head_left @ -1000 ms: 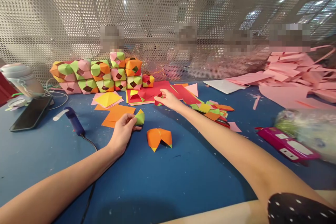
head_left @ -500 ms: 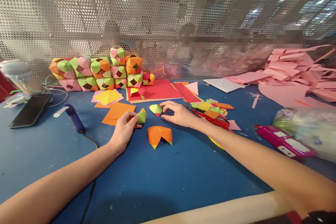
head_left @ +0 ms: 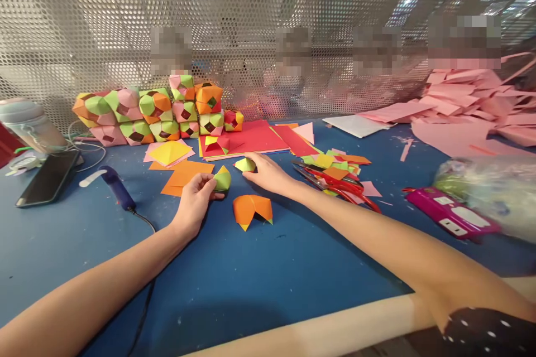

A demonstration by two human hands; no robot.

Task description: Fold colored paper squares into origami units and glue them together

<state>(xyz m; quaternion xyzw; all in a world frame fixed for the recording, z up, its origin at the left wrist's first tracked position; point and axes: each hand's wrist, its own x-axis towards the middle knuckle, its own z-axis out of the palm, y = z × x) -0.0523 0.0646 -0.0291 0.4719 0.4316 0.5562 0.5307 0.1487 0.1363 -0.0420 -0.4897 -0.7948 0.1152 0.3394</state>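
My left hand (head_left: 196, 201) pinches a folded green paper piece (head_left: 223, 179) with a yellow tip, just above the blue table. To its right, my right hand (head_left: 266, 173) has its fingers closed on a small yellow-green folded piece (head_left: 245, 164), which lies low at the table surface. An orange folded piece (head_left: 252, 209) with pointed yellow and green tips sits on the table below and between my hands. Flat orange sheets (head_left: 184, 175) lie behind my left hand.
Stacked paper balls (head_left: 153, 106) stand against the mesh. Behind my hands lie red sheets (head_left: 255, 139). Red-handled scissors (head_left: 343, 184) and scraps are beyond my right forearm. At left are a glue gun (head_left: 119, 189), phone (head_left: 49, 177) and bottle (head_left: 33, 122); at right, a purple power strip (head_left: 450, 213).
My right hand has moved left onto the small yellow-green piece and closed on it. The green piece in my left hand has turned slightly. The view has shifted a little.
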